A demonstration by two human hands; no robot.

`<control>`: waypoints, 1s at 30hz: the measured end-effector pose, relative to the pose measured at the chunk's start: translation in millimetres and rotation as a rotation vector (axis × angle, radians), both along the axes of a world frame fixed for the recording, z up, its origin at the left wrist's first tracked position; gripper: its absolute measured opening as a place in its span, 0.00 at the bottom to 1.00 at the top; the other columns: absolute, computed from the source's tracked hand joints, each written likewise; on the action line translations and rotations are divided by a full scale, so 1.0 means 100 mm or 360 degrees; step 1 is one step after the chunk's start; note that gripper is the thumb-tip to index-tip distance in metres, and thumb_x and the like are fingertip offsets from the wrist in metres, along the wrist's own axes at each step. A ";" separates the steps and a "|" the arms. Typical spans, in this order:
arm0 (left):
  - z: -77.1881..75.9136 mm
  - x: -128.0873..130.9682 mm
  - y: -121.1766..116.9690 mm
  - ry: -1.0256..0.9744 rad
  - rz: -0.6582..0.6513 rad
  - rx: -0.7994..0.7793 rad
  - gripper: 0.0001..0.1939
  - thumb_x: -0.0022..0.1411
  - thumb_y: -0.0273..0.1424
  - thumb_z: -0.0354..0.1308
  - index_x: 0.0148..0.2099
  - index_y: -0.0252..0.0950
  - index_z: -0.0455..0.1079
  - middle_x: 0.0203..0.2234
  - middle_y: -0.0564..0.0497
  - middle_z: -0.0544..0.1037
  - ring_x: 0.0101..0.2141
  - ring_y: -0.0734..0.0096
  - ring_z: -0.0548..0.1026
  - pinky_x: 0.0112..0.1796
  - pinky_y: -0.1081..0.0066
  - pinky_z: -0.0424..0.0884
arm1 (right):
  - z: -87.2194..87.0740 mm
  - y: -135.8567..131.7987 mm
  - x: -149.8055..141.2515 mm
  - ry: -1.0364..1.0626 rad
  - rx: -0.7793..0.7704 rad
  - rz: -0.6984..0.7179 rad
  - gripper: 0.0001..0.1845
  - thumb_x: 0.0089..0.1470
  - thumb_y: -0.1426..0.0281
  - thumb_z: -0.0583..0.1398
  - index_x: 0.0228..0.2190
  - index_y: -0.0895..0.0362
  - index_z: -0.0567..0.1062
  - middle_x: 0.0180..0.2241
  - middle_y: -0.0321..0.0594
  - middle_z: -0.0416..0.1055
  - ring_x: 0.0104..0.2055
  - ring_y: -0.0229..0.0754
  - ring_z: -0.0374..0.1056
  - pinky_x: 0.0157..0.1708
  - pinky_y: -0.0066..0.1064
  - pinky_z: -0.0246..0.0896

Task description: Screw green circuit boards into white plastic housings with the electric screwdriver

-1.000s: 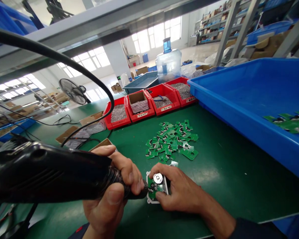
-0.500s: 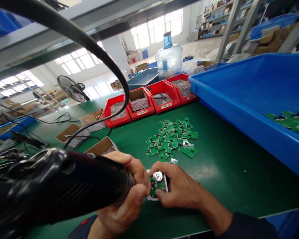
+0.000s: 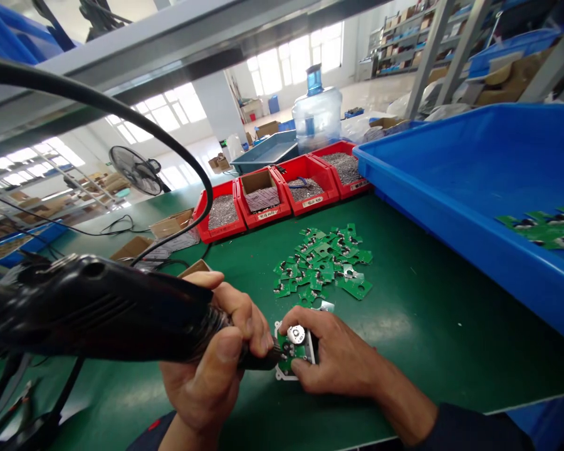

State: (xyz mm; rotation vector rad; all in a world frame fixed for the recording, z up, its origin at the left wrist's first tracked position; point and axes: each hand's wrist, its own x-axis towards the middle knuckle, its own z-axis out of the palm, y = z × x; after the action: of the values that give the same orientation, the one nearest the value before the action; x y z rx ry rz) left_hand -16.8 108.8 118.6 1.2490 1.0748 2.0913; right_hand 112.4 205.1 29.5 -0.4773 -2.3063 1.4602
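Note:
My left hand point(image 3: 216, 351) is wrapped round the front of a black electric screwdriver point(image 3: 103, 313), whose tip reaches the board inside a small white housing point(image 3: 289, 378). That housing holds a green circuit board point(image 3: 297, 354) with a round silver part point(image 3: 296, 334) on it. My right hand point(image 3: 338, 357) grips the housing from the right, its thumb and fingers at two sides; the palm hides part of it. Just beyond lies a loose pile of green circuit boards point(image 3: 322, 258) on the green table point(image 3: 423, 351).
Red bins point(image 3: 313, 202) of small metal parts stand in a row behind the boards. A big blue tray point(image 3: 418, 194) with more boards is at the right. The black cable point(image 3: 169, 141) arches across the left. Pliers point(image 3: 26, 401) lie at lower left.
The screwdriver swung up and forward half a second ago, with my left hand over the housing's edge, then tilted back. Its tip shows at the board again. My right hand stays on the housing.

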 end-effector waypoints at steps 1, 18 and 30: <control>0.00 0.01 0.00 0.0004 0.0005 -0.0006 0.18 0.62 0.31 0.65 0.53 0.40 0.67 0.24 0.57 0.72 0.20 0.73 0.73 0.23 0.70 0.73 | 0.01 0.00 0.00 -0.0003 -0.0004 0.0001 0.20 0.39 0.75 0.60 0.38 0.52 0.73 0.28 0.30 0.71 0.28 0.36 0.65 0.31 0.27 0.59; -0.08 0.03 0.01 0.0229 -0.0112 0.0037 0.17 0.63 0.30 0.64 0.53 0.40 0.66 0.27 0.56 0.71 0.22 0.74 0.72 0.23 0.71 0.73 | 0.02 0.00 0.00 0.0007 0.0000 0.0016 0.18 0.39 0.76 0.61 0.37 0.52 0.74 0.30 0.30 0.73 0.31 0.38 0.67 0.33 0.28 0.59; -0.08 0.06 0.04 0.0205 -0.0039 -0.0045 0.19 0.63 0.28 0.63 0.55 0.41 0.64 0.26 0.57 0.70 0.21 0.74 0.72 0.24 0.71 0.73 | 0.01 0.02 0.00 0.0018 0.0002 -0.0002 0.18 0.39 0.76 0.61 0.37 0.53 0.74 0.29 0.30 0.71 0.30 0.37 0.65 0.31 0.27 0.58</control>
State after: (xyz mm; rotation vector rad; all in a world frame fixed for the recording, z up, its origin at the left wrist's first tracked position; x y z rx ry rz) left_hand -10.6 112.6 110.6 1.3921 1.1341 1.9936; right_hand 112.0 206.8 30.1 -0.4685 -2.2975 1.4570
